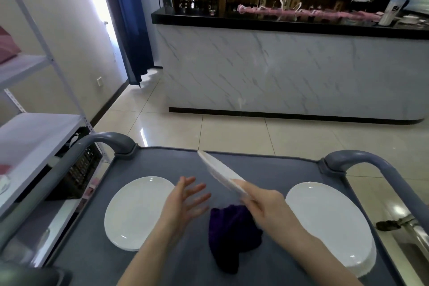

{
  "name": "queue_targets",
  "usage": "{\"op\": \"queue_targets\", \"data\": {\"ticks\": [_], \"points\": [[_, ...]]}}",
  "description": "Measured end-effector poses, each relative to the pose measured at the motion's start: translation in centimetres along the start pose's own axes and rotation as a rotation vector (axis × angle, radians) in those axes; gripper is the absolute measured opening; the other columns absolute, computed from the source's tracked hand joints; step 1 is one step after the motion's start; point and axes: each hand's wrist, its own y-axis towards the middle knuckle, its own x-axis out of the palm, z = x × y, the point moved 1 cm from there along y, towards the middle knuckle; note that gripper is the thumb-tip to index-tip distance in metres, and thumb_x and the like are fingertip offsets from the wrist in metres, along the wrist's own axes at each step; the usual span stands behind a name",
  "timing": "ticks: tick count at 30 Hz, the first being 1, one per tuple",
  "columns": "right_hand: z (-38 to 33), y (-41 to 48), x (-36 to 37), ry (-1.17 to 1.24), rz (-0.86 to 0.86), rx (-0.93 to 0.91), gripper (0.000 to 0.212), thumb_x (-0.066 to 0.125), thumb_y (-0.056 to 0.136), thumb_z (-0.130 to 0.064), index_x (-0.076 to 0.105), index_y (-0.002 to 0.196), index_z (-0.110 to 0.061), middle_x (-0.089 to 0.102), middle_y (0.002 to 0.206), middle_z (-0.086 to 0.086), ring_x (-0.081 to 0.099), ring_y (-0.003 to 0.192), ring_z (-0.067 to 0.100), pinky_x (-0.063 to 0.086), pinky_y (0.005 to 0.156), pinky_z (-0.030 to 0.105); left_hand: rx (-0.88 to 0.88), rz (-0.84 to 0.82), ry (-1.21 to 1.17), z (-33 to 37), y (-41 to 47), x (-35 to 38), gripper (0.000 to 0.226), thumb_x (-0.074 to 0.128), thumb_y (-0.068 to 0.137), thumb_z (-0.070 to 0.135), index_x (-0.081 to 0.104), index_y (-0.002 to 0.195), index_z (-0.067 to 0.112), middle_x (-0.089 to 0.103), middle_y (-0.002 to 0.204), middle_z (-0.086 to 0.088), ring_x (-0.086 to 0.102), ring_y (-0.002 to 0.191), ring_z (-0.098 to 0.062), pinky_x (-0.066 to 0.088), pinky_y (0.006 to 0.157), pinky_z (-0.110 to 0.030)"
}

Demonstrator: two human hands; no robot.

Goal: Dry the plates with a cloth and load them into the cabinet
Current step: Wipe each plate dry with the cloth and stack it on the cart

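My right hand [262, 206] grips a white plate [218, 170] by its near rim, holding it tilted on edge above the grey cart top [267, 169]. My left hand [185, 199] hovers open with spread fingers just left of that plate, touching nothing. A crumpled purple cloth [232, 234] lies on the cart below my right hand. One white plate [134, 211] lies flat on the cart's left side. A stack of white plates [329, 225] sits on the right side.
A white metal shelf unit [34, 137] stands to the left, with a black crate [81, 169] beside the cart. Grey cart handles [109, 141] rise at both far corners. A marble-fronted counter [278, 65] stands across the tiled floor.
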Motion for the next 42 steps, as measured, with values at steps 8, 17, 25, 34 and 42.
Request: {"op": "queue_targets", "data": {"ticks": [8, 17, 25, 34, 42], "points": [[-1.4, 1.7, 6.6, -0.578, -0.081, -0.521, 0.066, 0.081, 0.060, 0.011, 0.072, 0.117, -0.021, 0.069, 0.124, 0.004, 0.066, 0.115, 0.028, 0.054, 0.095, 0.046, 0.091, 0.183, 0.104, 3.1, -1.2, -6.3, 0.022, 0.057, 0.095, 0.011, 0.065, 0.115, 0.008, 0.073, 0.095, -0.009, 0.070, 0.077, -0.022, 0.055, 0.057, -0.032], [0.0, 5.9, 9.6, 0.249, -0.235, 0.309, 0.078, 0.067, 0.088, -0.015, 0.027, 0.151, -0.036, 0.017, 0.157, -0.017, 0.013, 0.149, 0.005, 0.017, 0.116, 0.025, 0.161, 0.407, 0.003, 3.6, -0.3, -13.6, 0.020, 0.061, 0.093, 0.011, 0.066, 0.104, 0.026, 0.071, 0.101, -0.003, 0.068, 0.085, -0.023, 0.055, 0.056, -0.032], [-1.0, 8.1, 16.6, 0.512, -0.002, 0.757, 0.033, 0.060, 0.087, 0.002, 0.072, 0.111, -0.018, 0.075, 0.099, -0.005, 0.070, 0.097, 0.018, 0.056, 0.091, 0.048, 0.168, 0.415, 0.187, 2.5, 0.9, -18.5, 0.022, 0.060, 0.093, 0.010, 0.066, 0.104, 0.028, 0.072, 0.104, -0.001, 0.068, 0.096, -0.026, 0.056, 0.071, -0.040], [-1.0, 9.3, 19.9, 0.348, -0.027, 0.810, 0.042, 0.058, 0.080, 0.001, 0.068, 0.072, -0.038, 0.075, 0.083, -0.009, 0.070, 0.092, 0.023, 0.057, 0.086, 0.047, 0.229, 0.519, 0.762, 2.8, 2.6, -20.8, 0.018, 0.052, 0.089, 0.008, 0.065, 0.089, 0.020, 0.063, 0.094, -0.002, 0.058, 0.083, -0.014, 0.047, 0.071, -0.031], [-0.6, 9.3, 21.7, 0.232, -0.033, 0.789, 0.027, 0.058, 0.079, -0.001, 0.073, 0.086, -0.022, 0.073, 0.081, 0.005, 0.066, 0.085, 0.029, 0.045, 0.060, 0.026, 0.225, 0.567, 0.920, 2.5, 2.8, -22.0, 0.013, 0.055, 0.089, 0.002, 0.064, 0.083, 0.011, 0.046, 0.089, -0.005, 0.047, 0.075, -0.008, 0.029, 0.063, -0.009]]}}
